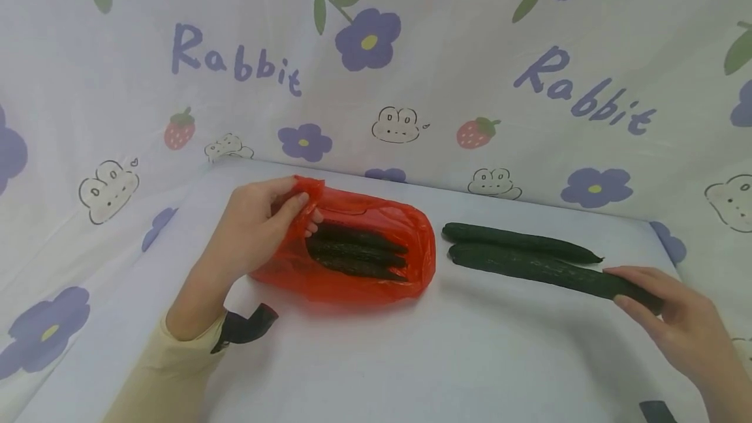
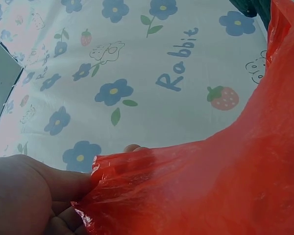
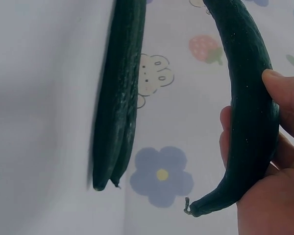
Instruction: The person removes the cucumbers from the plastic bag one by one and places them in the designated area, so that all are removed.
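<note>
My left hand (image 1: pixel 258 227) pinches the gathered rim of a red plastic bag (image 1: pixel 364 296), lifting that edge; the left wrist view shows the bag (image 2: pixel 225 186) stretched away from the fingers. Inside, three dark green cucumbers (image 1: pixel 355 253) lie side by side. At the right, my right hand (image 1: pixel 675 318) grips the near end of a cucumber (image 1: pixel 529 266), which lies along another cucumber (image 1: pixel 517 240) in the head view. Up close, the right wrist view shows the held cucumber (image 3: pixel 252 107) curved between thumb and fingers, apart from two cucumbers (image 3: pixel 117 98) lying together.
All this is on a white table (image 1: pixel 376 358). Behind it hangs a pale cloth (image 1: pixel 435 38) printed with flowers, rabbits and strawberries. A dark strap (image 1: pixel 249 325) sticks out at the left wrist.
</note>
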A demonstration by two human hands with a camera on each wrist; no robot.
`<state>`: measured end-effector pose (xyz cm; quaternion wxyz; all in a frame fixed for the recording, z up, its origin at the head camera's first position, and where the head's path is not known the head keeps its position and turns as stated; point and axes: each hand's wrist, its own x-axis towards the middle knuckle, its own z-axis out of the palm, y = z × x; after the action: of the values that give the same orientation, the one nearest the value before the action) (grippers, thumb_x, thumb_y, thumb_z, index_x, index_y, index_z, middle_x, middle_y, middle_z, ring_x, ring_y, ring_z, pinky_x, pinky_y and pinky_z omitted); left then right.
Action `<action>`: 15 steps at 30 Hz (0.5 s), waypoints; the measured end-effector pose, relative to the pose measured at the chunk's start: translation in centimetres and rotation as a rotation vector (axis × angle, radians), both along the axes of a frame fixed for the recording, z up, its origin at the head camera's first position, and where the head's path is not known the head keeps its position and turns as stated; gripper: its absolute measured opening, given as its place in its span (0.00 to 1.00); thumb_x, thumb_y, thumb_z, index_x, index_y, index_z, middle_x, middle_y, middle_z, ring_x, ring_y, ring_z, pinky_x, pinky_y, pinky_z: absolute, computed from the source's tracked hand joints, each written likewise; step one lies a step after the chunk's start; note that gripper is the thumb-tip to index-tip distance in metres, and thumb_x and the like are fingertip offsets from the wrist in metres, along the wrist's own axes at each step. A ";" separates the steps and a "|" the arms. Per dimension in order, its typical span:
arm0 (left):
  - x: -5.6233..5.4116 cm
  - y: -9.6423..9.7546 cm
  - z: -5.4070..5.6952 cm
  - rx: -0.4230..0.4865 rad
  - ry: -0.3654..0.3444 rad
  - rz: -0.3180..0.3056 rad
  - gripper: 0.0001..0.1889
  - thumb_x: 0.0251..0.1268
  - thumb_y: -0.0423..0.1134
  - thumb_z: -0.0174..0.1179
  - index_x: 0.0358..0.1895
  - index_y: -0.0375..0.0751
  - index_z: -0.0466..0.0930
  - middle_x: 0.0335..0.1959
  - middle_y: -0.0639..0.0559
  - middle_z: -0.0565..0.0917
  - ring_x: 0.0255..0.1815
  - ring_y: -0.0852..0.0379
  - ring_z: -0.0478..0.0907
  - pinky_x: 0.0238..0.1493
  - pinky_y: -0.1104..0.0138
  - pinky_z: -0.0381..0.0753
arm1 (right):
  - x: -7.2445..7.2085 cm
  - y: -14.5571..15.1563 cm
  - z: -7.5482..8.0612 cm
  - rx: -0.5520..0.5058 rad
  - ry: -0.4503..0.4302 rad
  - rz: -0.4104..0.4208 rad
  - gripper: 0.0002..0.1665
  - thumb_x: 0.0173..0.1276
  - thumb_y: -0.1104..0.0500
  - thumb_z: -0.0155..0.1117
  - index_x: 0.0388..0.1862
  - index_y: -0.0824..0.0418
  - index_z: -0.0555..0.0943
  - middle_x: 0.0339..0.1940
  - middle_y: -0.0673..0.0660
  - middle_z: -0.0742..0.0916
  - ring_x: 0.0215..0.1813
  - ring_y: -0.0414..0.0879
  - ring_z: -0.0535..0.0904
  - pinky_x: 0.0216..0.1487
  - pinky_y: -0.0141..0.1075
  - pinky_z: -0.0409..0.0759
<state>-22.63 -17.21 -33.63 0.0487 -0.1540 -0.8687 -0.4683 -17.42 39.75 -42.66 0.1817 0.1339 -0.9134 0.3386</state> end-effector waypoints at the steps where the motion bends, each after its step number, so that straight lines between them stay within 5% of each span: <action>1: 0.0 0.0 0.0 0.002 -0.001 -0.001 0.10 0.83 0.30 0.60 0.58 0.34 0.85 0.36 0.50 0.90 0.36 0.54 0.89 0.46 0.70 0.88 | -0.1 0.1 -0.1 0.008 -0.008 -0.008 0.27 0.65 0.78 0.76 0.63 0.67 0.86 0.58 0.29 0.82 0.51 0.27 0.76 0.46 0.14 0.74; 15: -0.2 0.4 0.1 -0.027 -0.015 0.011 0.10 0.83 0.30 0.60 0.58 0.34 0.85 0.36 0.50 0.90 0.37 0.55 0.89 0.47 0.68 0.88 | -1.0 0.9 -1.1 0.086 -0.064 -0.009 0.23 0.68 0.70 0.78 0.62 0.60 0.88 0.55 0.25 0.80 0.53 0.20 0.75 0.50 0.13 0.72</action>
<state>-22.81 -16.85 -33.49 0.0429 -0.1464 -0.8761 -0.4573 -18.40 40.62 -43.74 0.1478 0.1265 -0.9331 0.3023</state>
